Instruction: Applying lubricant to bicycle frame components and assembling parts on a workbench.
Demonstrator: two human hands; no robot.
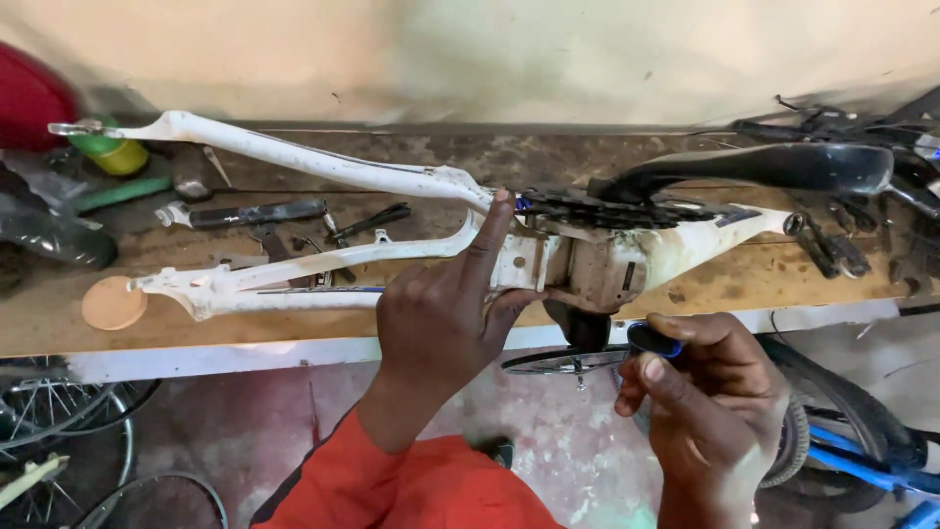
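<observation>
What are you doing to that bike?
A person is working on a dirty white bicycle frame lying on a wooden workbench. The left hand rests against the frame beside the black chainring, index finger pointing up. The right hand grips a blue-handled tool just below the frame.

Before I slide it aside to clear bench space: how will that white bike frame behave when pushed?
The white bike frame looks rigid, so it should probably move as one piece. The chainring end likely weighs more, so it may pivot there. The left hand steadies it.
</observation>
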